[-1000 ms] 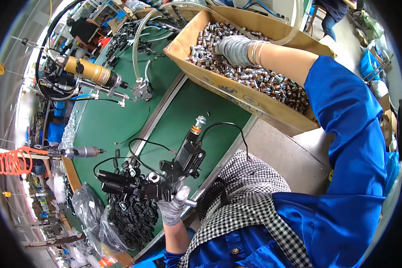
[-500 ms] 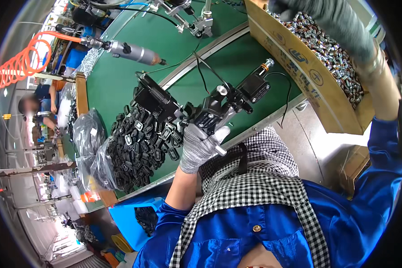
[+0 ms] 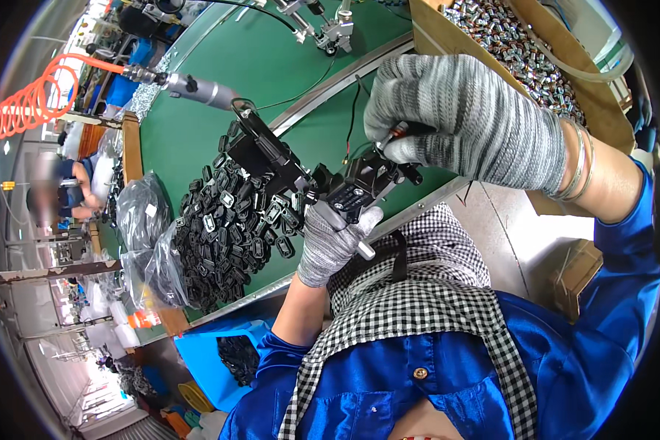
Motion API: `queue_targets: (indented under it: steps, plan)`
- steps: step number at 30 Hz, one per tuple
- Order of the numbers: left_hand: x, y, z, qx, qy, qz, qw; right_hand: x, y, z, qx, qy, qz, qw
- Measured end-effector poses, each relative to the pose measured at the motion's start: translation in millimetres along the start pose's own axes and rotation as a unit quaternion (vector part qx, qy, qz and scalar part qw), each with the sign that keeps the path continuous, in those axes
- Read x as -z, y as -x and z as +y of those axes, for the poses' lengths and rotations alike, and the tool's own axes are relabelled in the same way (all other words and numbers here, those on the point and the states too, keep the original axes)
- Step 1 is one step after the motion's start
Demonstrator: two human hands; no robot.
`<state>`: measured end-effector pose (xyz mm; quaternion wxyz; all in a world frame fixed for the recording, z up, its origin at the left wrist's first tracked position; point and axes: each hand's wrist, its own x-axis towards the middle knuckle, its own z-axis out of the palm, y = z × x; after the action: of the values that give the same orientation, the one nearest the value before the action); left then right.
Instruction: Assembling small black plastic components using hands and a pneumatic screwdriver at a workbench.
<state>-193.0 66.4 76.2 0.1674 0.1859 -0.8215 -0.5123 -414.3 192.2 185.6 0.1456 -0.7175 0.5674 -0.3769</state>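
Observation:
My left hand (image 3: 328, 242), in a grey knit glove, is wrapped around the lower part of a black mechanical assembly (image 3: 356, 194). A pale metal pin (image 3: 364, 250) sticks out beside its thumb. Over the assembly's right end, my gloved right hand (image 3: 462, 117) pinches a small metal cylindrical part with an orange ring (image 3: 398, 133). The glove hides most of that part, so I cannot tell whether it is seated in the assembly. A black block (image 3: 260, 152) with a cable stands left of the assembly, above a heap of small black plastic parts (image 3: 235, 227).
A cardboard box (image 3: 484, 51) of small metal parts stands at upper right. A pneumatic screwdriver (image 3: 202, 89) with a coiled orange hose (image 3: 44, 95) hangs over the green table (image 3: 220, 51). Clear plastic bags (image 3: 143, 220) lie left; a blue bin (image 3: 213, 367) sits below. Another person (image 3: 59, 183) works far left.
My right hand has come from the box down and left to the assembly's right end, where it pinches a small metal part. My left hand keeps its hold. The screwdriver has shifted slightly left.

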Motion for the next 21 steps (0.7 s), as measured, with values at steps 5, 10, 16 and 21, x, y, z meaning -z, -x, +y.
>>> queue_targets:
  steps: [5, 10, 16, 21]
  plan:
    - [-2.0, 3.0, -4.9, 0.040, 0.043, 0.015, 0.998, -14.7, 7.8, -0.1, 0.046, 0.029, 0.065, 0.996]
    - [-5.0, -1.0, 4.5, 0.015, 0.081, 0.015, 0.997, -11.6, 9.5, -8.7, 0.006, 0.080, 0.082, 0.993]
    - [-5.3, 1.6, 1.4, -0.007, 0.094, 0.023, 0.995, -11.0, 12.2, -1.8, 0.015, -0.006, 0.107, 0.994]
    - [-3.2, 1.1, 3.3, -0.011, 0.069, 0.007, 0.998, -7.2, 15.9, -2.6, 0.064, 0.070, 0.118, 0.988]
